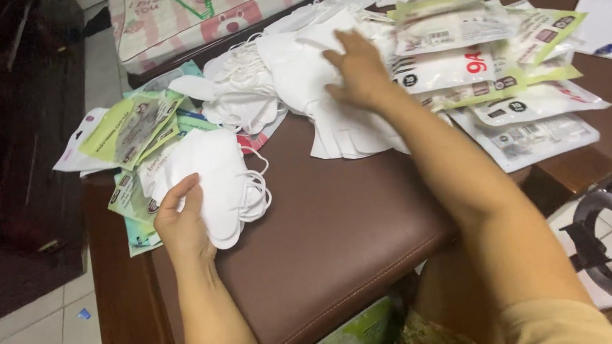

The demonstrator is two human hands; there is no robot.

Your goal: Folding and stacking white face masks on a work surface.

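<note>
The left hand (184,224) grips a small stack of masks (210,184) near the desk's (329,231) left edge. The right hand (357,72) lies flat, fingers spread, on the large loose pile (294,72) toward the far edge; most masks look unstacked.

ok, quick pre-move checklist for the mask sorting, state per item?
1. Left hand has a grip on the white mask stack: ok, fingers curl round its lower edge.
2. Right hand is on the loose mask pile: ok, laid flat on top, nothing pinched.
3. Bare brown cushion between the hands: ok.
4. Stack's ear loops free of tangles: cannot tell, they bunch at the right side.
5. Packets apart from loose masks: not ok, they overlap the pile's right edge.
6. Left packets stable: not ok, some overhang the cushion edge.
</note>
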